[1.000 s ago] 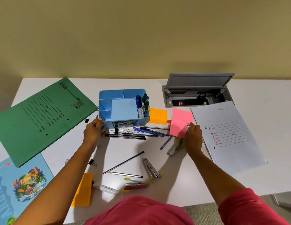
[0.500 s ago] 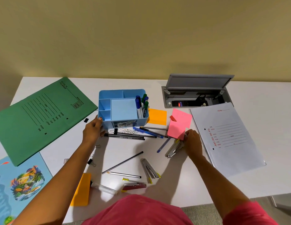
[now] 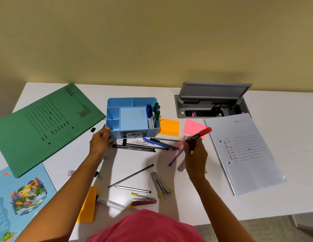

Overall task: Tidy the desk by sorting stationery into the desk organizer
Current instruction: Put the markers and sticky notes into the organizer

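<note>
A light blue desk organizer [image 3: 117,103] stands at the middle of the white desk, with several blue and green markers [image 3: 153,113] upright in its right compartment. My left hand [image 3: 99,141] grips its front left corner. My right hand [image 3: 195,151] is raised above the desk, shut on a red-capped marker [image 3: 198,135] that points up and right. A small pink slip [image 3: 180,143] stands on edge at my right fingers. Black and blue pens [image 3: 143,145] and loose paper clips lie in front of the organizer.
A green folder [image 3: 43,124] lies at the left, a picture book [image 3: 21,194] at the near left, and a white file [image 3: 243,151] at the right. Orange [image 3: 169,127] and pink [image 3: 192,126] sticky pads, staplers [image 3: 160,183], pencils, binder clips and an open cable box [image 3: 211,107] fill the rest.
My right hand let the pink slip drop, closed on the red-capped marker and lifted it off the desk. My left hand stayed on the organizer.
</note>
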